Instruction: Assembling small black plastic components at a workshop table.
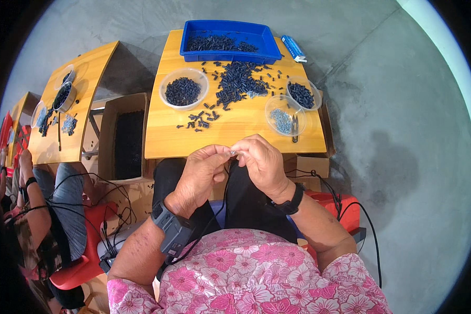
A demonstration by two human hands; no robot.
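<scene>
Just past the near table edge, above my lap, my left hand point(206, 170) and my right hand point(261, 161) meet, fingers closed in a pinch. Between the fingertips is a tiny pale shiny piece point(233, 153), too small to name and partly covered. On the wooden table point(167, 138) ahead lies a loose pile of short black tubular parts point(239, 83), with several strays nearer me. A clear tub point(205, 88) of black parts stands left of the pile. At right, another tub point(317, 95) holds black parts, and a shallow clear one point(270, 112) holds small bluish-silver pieces.
Dark thread snips point(295, 129) lie at the right tub. A blue tray point(259, 39) with black parts sits at the back, beside a blue-white box point(293, 48). A cardboard box point(107, 141) stands left of the table. Cables hang by both my sides; another person point(68, 204) sits left.
</scene>
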